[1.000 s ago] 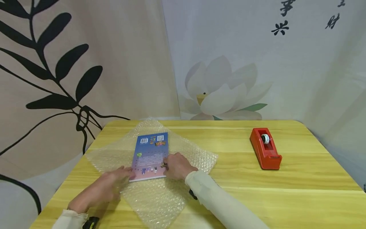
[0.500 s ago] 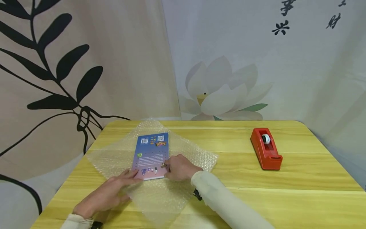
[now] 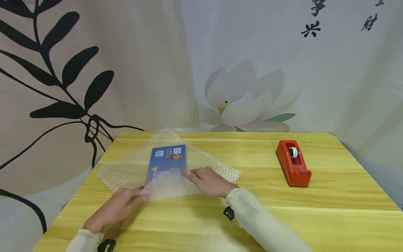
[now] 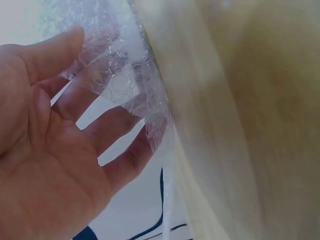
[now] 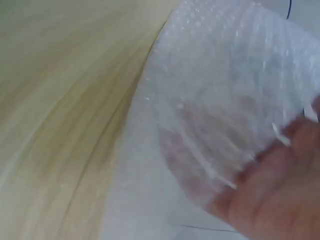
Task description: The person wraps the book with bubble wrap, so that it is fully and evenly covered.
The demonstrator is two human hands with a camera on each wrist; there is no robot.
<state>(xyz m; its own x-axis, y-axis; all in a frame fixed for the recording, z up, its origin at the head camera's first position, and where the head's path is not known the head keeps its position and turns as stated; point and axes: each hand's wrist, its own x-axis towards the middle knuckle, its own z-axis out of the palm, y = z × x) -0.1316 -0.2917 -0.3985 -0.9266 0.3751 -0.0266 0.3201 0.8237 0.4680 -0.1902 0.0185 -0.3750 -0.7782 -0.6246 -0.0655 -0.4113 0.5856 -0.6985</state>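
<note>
The left hand [image 3: 121,206] is at the near left corner of a thin rectangular book with a blue-to-purple printed cover [image 3: 165,162]; in the left wrist view its fingers are spread and fairly straight behind clear film, the thumb standing apart from them. The right hand [image 3: 209,182], at the book's right edge, pinches a turned-up part of a square sheet of clear plastic bubble wrap [image 3: 217,168], and its fingers show blurred through the film in the right wrist view. Between the hands, a translucent folded flap [image 3: 167,189] of that sheet covers the near part of the book, its crease running from one hand toward the other. The book lies flat on the wrap, its barcode and QR code uncovered beyond both hands. A small black device [image 3: 228,212] sits under the right wrist, beside a cream fabric sleeve [image 3: 267,222]. Well to the right of the right hand stands a red plastic tape dispenser [image 3: 300,177] with a small white roll [image 3: 293,152], on the yellow wood-grain table [image 3: 195,227] beneath everything.
</note>
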